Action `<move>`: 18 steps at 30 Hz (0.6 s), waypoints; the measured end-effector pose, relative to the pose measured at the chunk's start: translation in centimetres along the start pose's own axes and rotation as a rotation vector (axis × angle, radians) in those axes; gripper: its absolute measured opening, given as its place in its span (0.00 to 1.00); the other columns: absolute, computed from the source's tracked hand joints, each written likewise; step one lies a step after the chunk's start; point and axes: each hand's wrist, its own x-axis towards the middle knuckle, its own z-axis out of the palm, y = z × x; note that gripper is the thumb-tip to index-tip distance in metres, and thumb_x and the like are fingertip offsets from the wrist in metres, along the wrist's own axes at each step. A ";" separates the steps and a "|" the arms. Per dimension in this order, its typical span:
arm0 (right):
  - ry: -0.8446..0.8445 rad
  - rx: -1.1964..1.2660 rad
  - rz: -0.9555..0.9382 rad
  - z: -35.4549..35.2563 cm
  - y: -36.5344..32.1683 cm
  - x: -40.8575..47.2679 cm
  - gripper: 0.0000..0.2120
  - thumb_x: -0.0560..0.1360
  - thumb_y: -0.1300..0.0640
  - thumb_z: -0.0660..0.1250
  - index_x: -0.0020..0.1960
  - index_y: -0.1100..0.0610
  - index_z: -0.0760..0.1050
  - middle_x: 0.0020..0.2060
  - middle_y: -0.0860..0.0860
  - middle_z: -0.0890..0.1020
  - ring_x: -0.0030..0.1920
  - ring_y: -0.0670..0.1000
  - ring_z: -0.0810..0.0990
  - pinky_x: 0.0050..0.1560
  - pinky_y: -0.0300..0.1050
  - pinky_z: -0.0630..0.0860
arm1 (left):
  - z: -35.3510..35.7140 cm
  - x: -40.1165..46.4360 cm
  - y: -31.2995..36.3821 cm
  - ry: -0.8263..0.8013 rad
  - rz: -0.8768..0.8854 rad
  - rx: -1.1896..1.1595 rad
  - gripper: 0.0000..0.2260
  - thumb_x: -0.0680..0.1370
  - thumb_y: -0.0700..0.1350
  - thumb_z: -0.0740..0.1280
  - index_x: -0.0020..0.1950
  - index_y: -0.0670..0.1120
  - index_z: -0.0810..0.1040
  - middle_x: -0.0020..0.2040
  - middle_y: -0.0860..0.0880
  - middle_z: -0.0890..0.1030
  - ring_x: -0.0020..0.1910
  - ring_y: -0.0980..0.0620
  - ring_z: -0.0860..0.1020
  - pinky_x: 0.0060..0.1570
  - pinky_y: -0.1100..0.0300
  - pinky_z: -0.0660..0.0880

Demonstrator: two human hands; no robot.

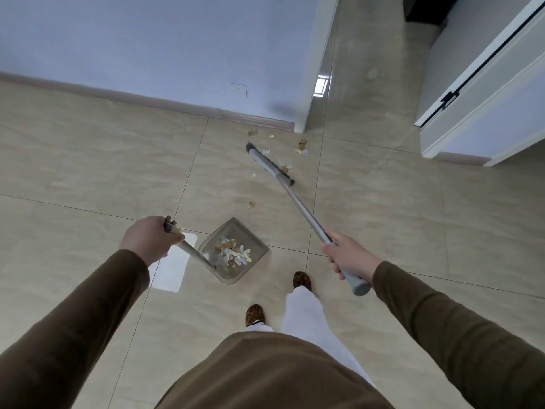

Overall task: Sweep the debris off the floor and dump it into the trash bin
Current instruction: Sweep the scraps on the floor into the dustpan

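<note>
- No brand, label or readable writing is seen on any item.
- The left hand [149, 239] is wrapped around the top of the dustpan handle [188, 247], fingers clenched on it.
- The dustpan [233, 250], translucent grey, is held low over the tiled floor [88, 172] near the centre of the view, with its open lip turned toward 1 o'clock; scraps of paper and cardboard [234, 252] are piled inside it.
- The right hand [346, 255] is closed around the broom handle [306, 216] near its grey end cap, fingers grasping it.
- The broom head [269, 163] is set on the floor toward 12 o'clock, with loose debris [302, 149] scattered just beside it on its far side, and a few pieces toward the dustpan.
- One stray scrap [251, 204] is seen between the broom head and the dustpan.
- The debris is bounded at 12 o'clock by the baseboard [177, 103] and the white door frame [312, 84]; a wall socket [239, 90] is set low on the blue wall.
- A white cabinet [483, 107] stands at 2 o'clock, well apart from the broom.
- Open tiled floor extends toward 9 and 3 o'clock; a passage leads off at 1 o'clock.
- Two patterned slippers [301, 280] are planted at 6 o'clock, near the dustpan.
</note>
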 end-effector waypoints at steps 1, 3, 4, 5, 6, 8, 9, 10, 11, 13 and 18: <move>-0.002 -0.023 -0.010 -0.5 -0.9 1.1 0.22 0.82 0.56 0.59 0.76 0.51 0.63 0.37 0.54 0.72 0.29 0.49 0.70 0.25 0.42 0.71 | -0.1 0.3 0.1 0.002 -0.006 -0.002 0.10 0.74 0.46 0.71 0.43 0.39 0.79 0.33 0.45 0.79 0.34 0.44 0.84 0.44 0.47 0.81; -0.015 -0.071 -0.028 -1.5 -2.7 3.4 0.22 0.82 0.57 0.59 0.75 0.52 0.63 0.38 0.55 0.72 0.30 0.49 0.70 0.26 0.43 0.71 | -0.3 0.9 0.7 0.009 -0.030 -0.012 0.10 0.74 0.46 0.70 0.44 0.39 0.80 0.33 0.45 0.80 0.31 0.46 0.82 0.43 0.48 0.81; -0.029 -0.100 -0.035 -2.3 -3.6 4.9 0.22 0.82 0.57 0.59 0.75 0.53 0.63 0.39 0.56 0.72 0.31 0.50 0.70 0.27 0.44 0.71 | -0.3 1.4 1.3 0.018 -0.050 -0.019 0.10 0.74 0.46 0.70 0.44 0.39 0.80 0.32 0.46 0.79 0.30 0.47 0.81 0.41 0.50 0.81; -0.038 -0.125 -0.037 -2.6 -4.2 5.9 0.21 0.82 0.58 0.58 0.75 0.53 0.63 0.40 0.56 0.72 0.31 0.50 0.71 0.28 0.45 0.72 | -0.3 1.6 1.5 0.025 -0.061 -0.019 0.10 0.74 0.46 0.70 0.44 0.38 0.80 0.32 0.46 0.79 0.28 0.48 0.80 0.38 0.52 0.79; -0.048 -0.160 -0.042 -3.4 -5.1 7.4 0.21 0.82 0.58 0.58 0.74 0.54 0.63 0.41 0.56 0.73 0.32 0.50 0.71 0.29 0.46 0.73 | -0.3 2.1 2.1 0.034 -0.080 -0.016 0.11 0.73 0.46 0.69 0.44 0.38 0.79 0.31 0.47 0.78 0.27 0.48 0.79 0.35 0.55 0.77; -0.067 -0.232 -0.055 -4.6 -6.5 10.3 0.21 0.82 0.57 0.58 0.74 0.54 0.64 0.42 0.56 0.74 0.33 0.51 0.73 0.30 0.46 0.74 | -0.1 2.9 3.3 0.037 -0.122 -0.022 0.11 0.73 0.45 0.68 0.45 0.36 0.79 0.30 0.48 0.76 0.26 0.49 0.78 0.33 0.58 0.72; -0.076 -0.265 -0.061 -5.1 -7.1 11.7 0.20 0.82 0.57 0.58 0.74 0.54 0.65 0.42 0.56 0.75 0.33 0.51 0.73 0.28 0.44 0.74 | 0.0 3.3 3.9 0.035 -0.139 -0.033 0.11 0.73 0.45 0.68 0.45 0.36 0.79 0.30 0.48 0.75 0.26 0.49 0.78 0.32 0.58 0.72; -0.088 -0.302 -0.067 -5.7 -7.8 13.0 0.20 0.82 0.57 0.58 0.73 0.54 0.65 0.41 0.56 0.75 0.32 0.50 0.73 0.27 0.43 0.74 | 0.1 3.7 4.6 0.033 -0.158 -0.043 0.11 0.73 0.45 0.68 0.45 0.36 0.79 0.30 0.48 0.76 0.26 0.49 0.78 0.32 0.58 0.72; -0.100 -0.337 -0.074 -6.3 -8.5 14.3 0.19 0.82 0.57 0.58 0.73 0.55 0.65 0.40 0.55 0.75 0.31 0.50 0.73 0.25 0.42 0.73 | 0.2 4.1 5.4 0.033 -0.174 -0.054 0.11 0.73 0.45 0.68 0.45 0.36 0.79 0.30 0.47 0.76 0.27 0.49 0.78 0.33 0.57 0.74; -0.116 -0.409 -0.088 -7.2 -9.9 16.4 0.19 0.82 0.57 0.58 0.72 0.56 0.66 0.39 0.56 0.76 0.31 0.50 0.74 0.25 0.42 0.73 | 0.4 4.7 6.7 0.041 -0.187 -0.056 0.11 0.73 0.46 0.69 0.45 0.37 0.80 0.31 0.47 0.77 0.27 0.49 0.78 0.35 0.54 0.78; -0.135 -0.536 -0.059 -8.7 -12.4 21.2 0.21 0.81 0.59 0.57 0.73 0.57 0.65 0.40 0.57 0.79 0.34 0.54 0.76 0.32 0.46 0.75 | 0.8 6.4 9.5 0.050 -0.224 -0.067 0.10 0.74 0.46 0.70 0.45 0.39 0.81 0.31 0.47 0.78 0.28 0.49 0.79 0.36 0.55 0.78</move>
